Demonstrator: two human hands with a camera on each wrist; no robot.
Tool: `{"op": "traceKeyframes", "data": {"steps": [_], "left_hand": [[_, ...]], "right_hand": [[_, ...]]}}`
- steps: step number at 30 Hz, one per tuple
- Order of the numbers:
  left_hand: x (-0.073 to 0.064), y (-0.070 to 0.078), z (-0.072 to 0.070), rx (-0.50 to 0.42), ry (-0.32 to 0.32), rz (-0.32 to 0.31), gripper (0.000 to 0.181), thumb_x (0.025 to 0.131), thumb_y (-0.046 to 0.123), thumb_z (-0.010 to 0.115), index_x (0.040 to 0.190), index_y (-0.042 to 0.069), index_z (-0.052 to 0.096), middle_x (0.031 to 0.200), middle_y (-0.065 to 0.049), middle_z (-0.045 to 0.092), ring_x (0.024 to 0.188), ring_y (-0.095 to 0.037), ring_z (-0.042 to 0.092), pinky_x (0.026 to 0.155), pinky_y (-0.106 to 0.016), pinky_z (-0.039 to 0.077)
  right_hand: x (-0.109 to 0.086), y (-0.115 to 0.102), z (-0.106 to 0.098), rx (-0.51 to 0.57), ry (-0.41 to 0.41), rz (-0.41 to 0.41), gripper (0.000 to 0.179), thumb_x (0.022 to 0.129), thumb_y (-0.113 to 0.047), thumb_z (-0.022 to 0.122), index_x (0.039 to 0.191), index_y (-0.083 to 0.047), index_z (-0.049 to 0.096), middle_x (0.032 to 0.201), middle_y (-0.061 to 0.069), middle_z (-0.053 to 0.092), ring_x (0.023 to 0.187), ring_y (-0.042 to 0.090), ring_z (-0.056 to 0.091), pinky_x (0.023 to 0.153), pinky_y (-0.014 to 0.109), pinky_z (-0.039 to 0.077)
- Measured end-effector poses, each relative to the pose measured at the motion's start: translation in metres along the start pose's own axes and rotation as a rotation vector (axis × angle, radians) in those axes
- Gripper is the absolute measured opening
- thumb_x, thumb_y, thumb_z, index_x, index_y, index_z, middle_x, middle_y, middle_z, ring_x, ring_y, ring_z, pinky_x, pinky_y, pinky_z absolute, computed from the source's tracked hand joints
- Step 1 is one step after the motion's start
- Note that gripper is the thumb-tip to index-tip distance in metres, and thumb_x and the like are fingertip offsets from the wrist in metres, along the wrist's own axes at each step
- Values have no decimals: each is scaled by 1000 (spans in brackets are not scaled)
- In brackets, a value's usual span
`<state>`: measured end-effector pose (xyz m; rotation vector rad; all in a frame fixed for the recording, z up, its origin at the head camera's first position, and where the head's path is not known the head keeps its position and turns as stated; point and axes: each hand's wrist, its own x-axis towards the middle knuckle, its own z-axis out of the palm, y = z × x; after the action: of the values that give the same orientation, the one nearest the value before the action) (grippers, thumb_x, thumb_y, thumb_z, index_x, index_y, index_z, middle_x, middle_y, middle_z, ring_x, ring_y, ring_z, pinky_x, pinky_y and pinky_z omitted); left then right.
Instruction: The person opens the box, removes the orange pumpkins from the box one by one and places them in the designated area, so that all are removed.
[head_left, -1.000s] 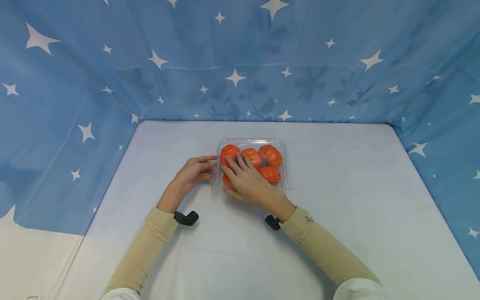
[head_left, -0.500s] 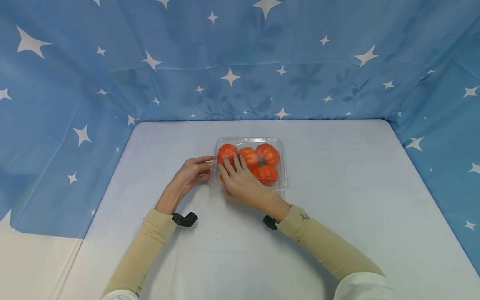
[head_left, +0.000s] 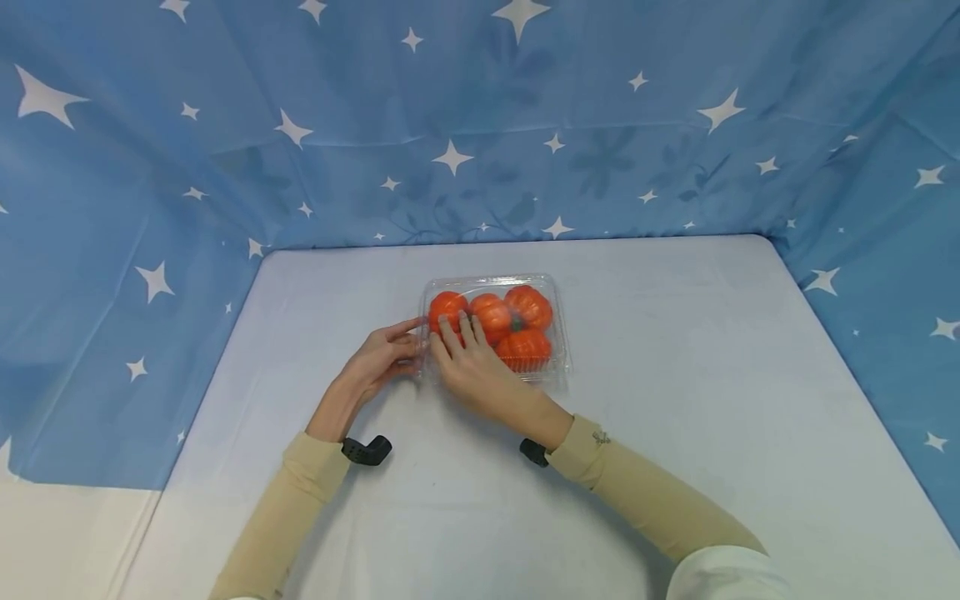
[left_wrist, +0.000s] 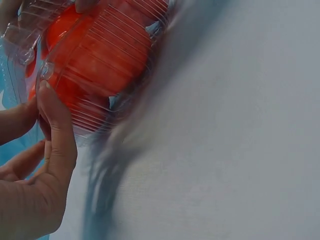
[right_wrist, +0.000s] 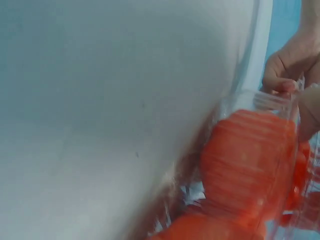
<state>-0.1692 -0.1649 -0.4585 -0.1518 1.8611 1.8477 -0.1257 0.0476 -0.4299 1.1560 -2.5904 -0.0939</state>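
Note:
A clear plastic clamshell box [head_left: 559, 288] lies on the pale table and holds several orange ribbed pumpkins [head_left: 528, 307]. My left hand [head_left: 408, 342] is at the box's left edge. In the left wrist view its thumb [left_wrist: 52, 115] presses the box's rim [left_wrist: 30, 20] with a finger behind, pinching it. My right hand [head_left: 453, 333] lies flat on the lid's near-left part with its fingers straight. The right wrist view shows a pumpkin [right_wrist: 247, 155] through the plastic and the left hand's fingers [right_wrist: 281, 72] on the box's corner.
The pale table [head_left: 675, 375] stretches wide to the right and towards me. A blue cloth with white stars [head_left: 450, 100] walls it in at the back and on both sides. Black wrist mounts [head_left: 367, 450] sit at both beige sleeves.
My left hand's fingers have drawn in onto the box's left edge. The right hand stays flat on the lid. The head view has shifted a little.

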Motion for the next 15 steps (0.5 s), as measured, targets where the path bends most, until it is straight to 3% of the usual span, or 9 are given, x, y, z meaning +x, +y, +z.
{"op": "traceKeyframes", "data": {"steps": [7,15], "left_hand": [[0,1,0,-24,3,32,59,101,5,58,157,10,40,103,1,66,78,-10,62,71,-24,57],[1,-3,-2,-35,-11,32,60,101,5,58,158,12,39,97,3,66,78,-11,60,72,-23,56]], "right_hand": [[-4,10,-4,65,-104,0,61,102,-31,65,151,0,44,156,24,45,142,50,45,117,57,38],[-19,25,-4,208,-137,-12,75,96,-24,74,158,-8,37,162,21,38,146,55,35,119,60,33]]}}
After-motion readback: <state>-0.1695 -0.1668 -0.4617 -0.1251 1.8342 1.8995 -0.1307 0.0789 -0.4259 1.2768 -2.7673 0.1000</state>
